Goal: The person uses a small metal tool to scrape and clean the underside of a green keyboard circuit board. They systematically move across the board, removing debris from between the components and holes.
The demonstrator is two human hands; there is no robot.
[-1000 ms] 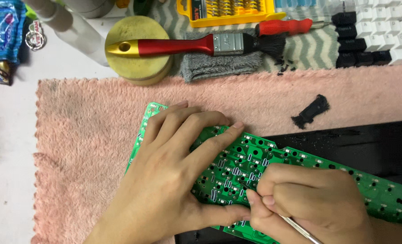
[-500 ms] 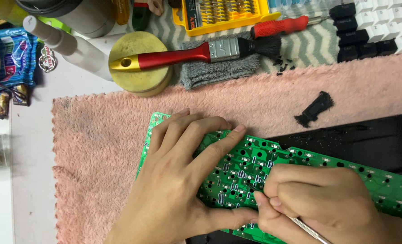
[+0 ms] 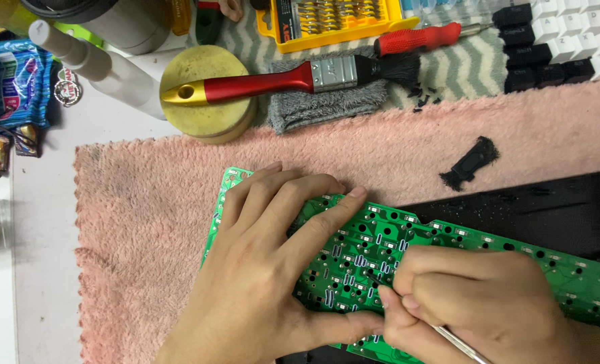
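Seemingly, circuit board [image 3: 408, 249] beneath both hands.

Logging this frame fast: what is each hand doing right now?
Left hand: open, fingers spread, pressing flat on the green circuit board.
Right hand: closed around a thin metal tool, tip hidden.

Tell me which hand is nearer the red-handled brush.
Left. The left hand lies flat on the green circuit board, directly below the red-handled brush. The right hand, gripping a thin metal tool, sits lower and further right.
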